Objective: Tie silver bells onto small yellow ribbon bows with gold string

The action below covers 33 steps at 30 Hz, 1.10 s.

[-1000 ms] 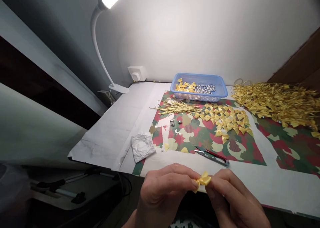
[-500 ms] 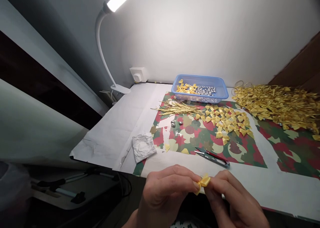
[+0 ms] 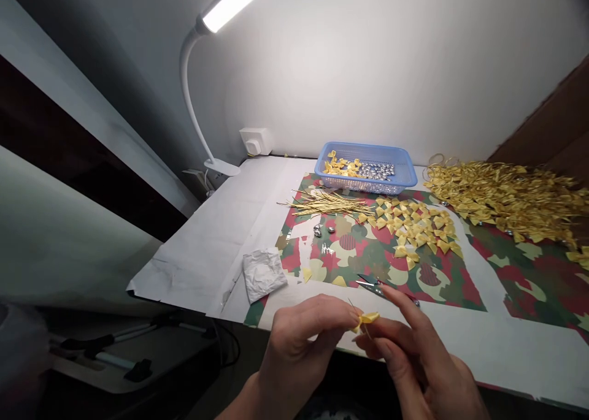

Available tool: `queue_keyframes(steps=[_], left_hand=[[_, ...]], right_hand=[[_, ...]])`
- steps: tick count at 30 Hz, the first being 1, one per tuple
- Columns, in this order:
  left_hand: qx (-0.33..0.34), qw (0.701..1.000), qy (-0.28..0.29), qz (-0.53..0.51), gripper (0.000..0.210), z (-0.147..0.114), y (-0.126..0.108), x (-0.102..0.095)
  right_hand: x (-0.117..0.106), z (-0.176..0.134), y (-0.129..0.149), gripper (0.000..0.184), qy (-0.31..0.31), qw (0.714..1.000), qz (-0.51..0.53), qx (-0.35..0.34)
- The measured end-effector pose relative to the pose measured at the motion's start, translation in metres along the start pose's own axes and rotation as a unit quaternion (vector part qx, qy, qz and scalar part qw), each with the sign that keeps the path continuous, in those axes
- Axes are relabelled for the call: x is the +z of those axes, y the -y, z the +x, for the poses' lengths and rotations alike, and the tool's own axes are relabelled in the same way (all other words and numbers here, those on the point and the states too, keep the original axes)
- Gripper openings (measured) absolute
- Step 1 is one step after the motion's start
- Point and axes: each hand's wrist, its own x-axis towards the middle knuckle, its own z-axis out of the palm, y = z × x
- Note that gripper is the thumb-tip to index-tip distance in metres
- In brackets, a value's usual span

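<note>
My left hand (image 3: 308, 334) is closed, its thumb and fingertips pinching a small yellow ribbon bow (image 3: 368, 317) just off the table's front edge. A thin strand, like a gold wire tie (image 3: 367, 330), runs across the bow. One end sticks up above my left fingertips, and the other goes down to my right fingers. My right hand (image 3: 418, 358) is against the bow's right side with its index finger raised. Its thumb and other fingers close around the strand's lower end. Thread snips (image 3: 370, 287) lie on the table behind, partly hidden by my right index finger.
Yellow bows (image 3: 421, 224) lie spread on a camouflage-patterned sheet (image 3: 340, 263), beside a bundle of gold wire ties (image 3: 329, 203). A blue basket (image 3: 409, 178) holds bows and silver bells. Finished-looking gold strands (image 3: 510, 199) are heaped at right. A crumpled white paper (image 3: 264, 274) and a lamp (image 3: 186, 83) are left.
My right hand has shifted its grip from the bow, lifting its index finger. The strand across the bow now shows. Both hands have risen slightly in view.
</note>
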Motion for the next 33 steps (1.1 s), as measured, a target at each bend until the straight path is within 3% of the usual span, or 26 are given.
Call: queue_keyframes(steps=[2,4,6,8,9,11,13,16,23,28,33], left_hand=[[-0.071,0.996,-0.015,-0.05,0.026,0.003,0.002,0.0],[-0.157,0.979,-0.02,-0.128,0.017,0.005,0.004,0.001],[-0.221,0.956,-0.016,-0.194,0.009,0.008,0.004,0.005],[-0.252,0.942,-0.012,-0.222,0.003,0.011,0.003,0.008],[-0.258,0.939,-0.008,-0.227,0.002,0.012,0.003,0.01],[-0.258,0.938,-0.003,-0.233,0.002,0.014,0.003,0.011],[-0.255,0.936,0.004,-0.241,0.003,0.016,0.002,0.011],[-0.258,0.933,0.016,-0.251,0.007,0.018,0.0,0.011],[-0.267,0.919,0.013,-0.291,0.003,0.025,-0.01,0.012],[-0.282,0.902,0.02,-0.325,0.005,0.026,-0.023,0.009],[-0.263,0.91,0.022,-0.319,0.005,0.021,-0.032,0.008]], right_hand=[[-0.013,0.017,-0.004,0.033,0.021,0.999,-0.025,-0.043],[-0.025,0.039,-0.005,0.019,0.054,0.996,-0.016,-0.063],[-0.03,0.058,-0.003,0.02,0.132,0.989,0.068,0.004],[-0.027,0.07,-0.001,0.02,0.261,0.937,0.207,0.11],[-0.023,0.072,0.0,0.019,0.293,0.906,0.266,0.151],[-0.015,0.071,0.001,0.022,0.313,0.868,0.333,0.197],[-0.009,0.068,0.001,0.027,0.304,0.859,0.353,0.214],[-0.003,0.068,-0.001,0.032,0.263,0.85,0.391,0.236],[-0.01,0.098,-0.012,0.041,0.074,0.848,0.466,0.24],[-0.046,0.123,-0.022,0.048,-0.059,0.865,0.47,0.166],[-0.071,0.134,-0.038,0.046,-0.172,0.898,0.4,0.07]])
